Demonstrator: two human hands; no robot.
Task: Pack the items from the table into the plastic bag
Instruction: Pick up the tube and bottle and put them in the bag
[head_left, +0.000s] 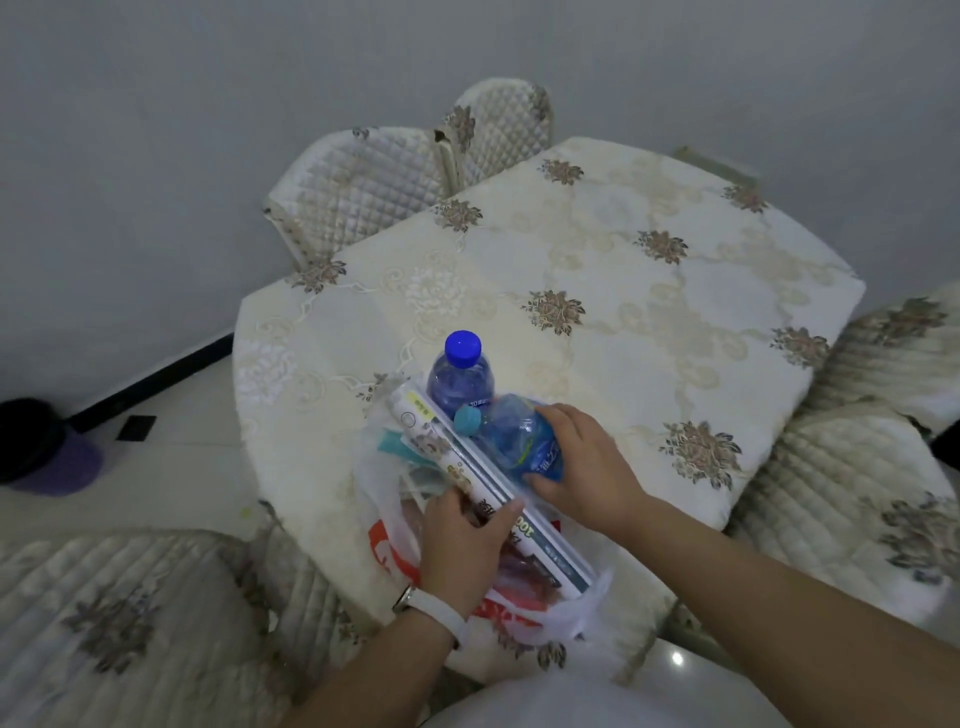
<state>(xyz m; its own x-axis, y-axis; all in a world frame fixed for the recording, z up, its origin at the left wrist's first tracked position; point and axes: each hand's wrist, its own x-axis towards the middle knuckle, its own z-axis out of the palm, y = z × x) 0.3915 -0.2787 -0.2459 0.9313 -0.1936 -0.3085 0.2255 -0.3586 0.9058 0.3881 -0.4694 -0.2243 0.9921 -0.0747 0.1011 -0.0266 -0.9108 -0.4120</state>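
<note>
A thin white plastic bag (384, 545) with red print lies at the table's near edge. A long white box (467, 457) lies diagonally over its mouth. My left hand (462, 540) grips the near part of that box. My right hand (576, 462) holds a crumpled blue-labelled bottle (519, 436) with a teal cap, lying on its side against the box. A second bottle (460, 374) with a blue cap stands upright just behind them. Other small items show dimly inside the bag.
The table (597, 291) wears a cream cloth with brown flowers. Padded chairs stand at the far left (358, 187), right (857, 467) and near left (119, 613). A dark bin with a purple liner (47, 452) sits on the floor at left.
</note>
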